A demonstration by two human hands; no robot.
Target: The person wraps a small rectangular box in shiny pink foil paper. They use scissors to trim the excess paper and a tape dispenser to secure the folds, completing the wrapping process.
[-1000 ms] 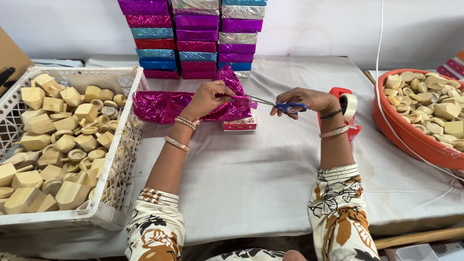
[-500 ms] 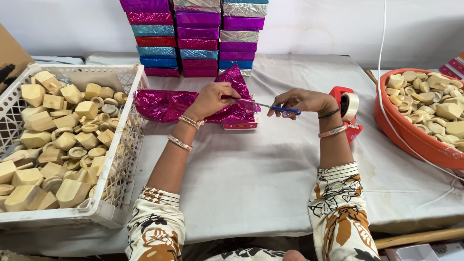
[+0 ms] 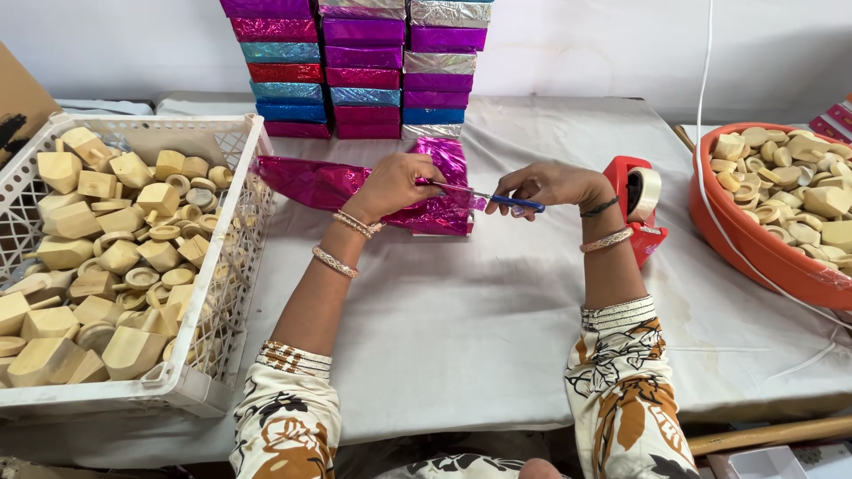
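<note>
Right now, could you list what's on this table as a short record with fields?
Left hand: holds shiny magenta foil sheet
Right hand: holds blue-handled scissors, blades at the foil
Behind: stacks of foil-wrapped boxes
Left side: white crate of wooden pieces
Right side: red tape dispenser, orange tub of wooden pieces

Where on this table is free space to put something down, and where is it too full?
Bare cloth lies between the forearms, and between the tape dispenser and orange tub. It is crowded behind the hands, where the foil sheet meets the stacked boxes, and beside the white crate.
</note>
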